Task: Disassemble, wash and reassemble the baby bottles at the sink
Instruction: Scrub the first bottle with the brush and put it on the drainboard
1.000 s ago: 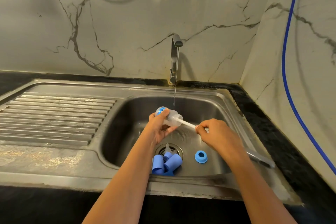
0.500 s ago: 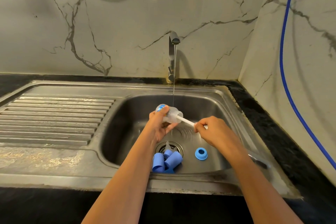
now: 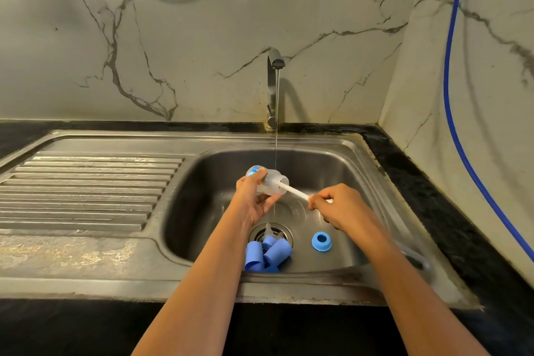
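Bottle above the drain, left hand curled round it; right hand pinches brush handle; blue caps crowd drain's near edge.

I read the sink as brushed steel with a dull shine, wet in the basin and blotchy along its front rim. Its ribbed drainboard is the same metal. The tap looks like satin metal. The wall is a glossy, marble-look slab with dark veins, mirroring lights. The table is black speckled stone. The bottle is clear, slightly cloudy plastic, and the rod in its mouth is smooth white plastic. The blue caps and 1 blue ring look like matt plastic. The blue cord looks smooth.
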{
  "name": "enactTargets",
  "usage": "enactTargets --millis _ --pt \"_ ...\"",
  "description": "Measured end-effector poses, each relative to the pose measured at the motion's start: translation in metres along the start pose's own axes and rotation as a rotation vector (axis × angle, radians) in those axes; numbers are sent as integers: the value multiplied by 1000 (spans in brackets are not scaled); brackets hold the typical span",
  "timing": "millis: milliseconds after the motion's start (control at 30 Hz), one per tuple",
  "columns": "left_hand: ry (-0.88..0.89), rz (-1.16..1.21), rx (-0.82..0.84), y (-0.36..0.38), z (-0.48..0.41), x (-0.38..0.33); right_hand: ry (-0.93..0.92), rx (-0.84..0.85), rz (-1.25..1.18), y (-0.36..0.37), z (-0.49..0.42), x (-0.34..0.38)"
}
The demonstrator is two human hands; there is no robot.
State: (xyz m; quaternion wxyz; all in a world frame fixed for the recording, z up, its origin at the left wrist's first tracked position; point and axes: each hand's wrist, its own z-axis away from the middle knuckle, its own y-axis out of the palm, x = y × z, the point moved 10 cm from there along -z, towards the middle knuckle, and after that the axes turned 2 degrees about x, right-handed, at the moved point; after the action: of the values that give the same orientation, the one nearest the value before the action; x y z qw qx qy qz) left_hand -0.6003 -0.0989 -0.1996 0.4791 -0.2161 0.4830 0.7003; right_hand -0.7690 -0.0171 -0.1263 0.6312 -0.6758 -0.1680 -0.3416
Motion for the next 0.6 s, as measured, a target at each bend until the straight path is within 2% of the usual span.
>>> enactTargets --millis 167,300,433,500,600 --pt "5 -76 48 7 -1 3 176 99 12 9 4 -14" --pt "13 -139 60 8 -1 3 122 200 88 12 10 -6" --pt "-72 -37 62 5 2 4 51 128 3 6 8 2" --pt "-122 31 76 6 4 7 67 73 -81 2 6 -1" --pt "-107 34 49 4 4 6 121 44 -59 6 5 -8"
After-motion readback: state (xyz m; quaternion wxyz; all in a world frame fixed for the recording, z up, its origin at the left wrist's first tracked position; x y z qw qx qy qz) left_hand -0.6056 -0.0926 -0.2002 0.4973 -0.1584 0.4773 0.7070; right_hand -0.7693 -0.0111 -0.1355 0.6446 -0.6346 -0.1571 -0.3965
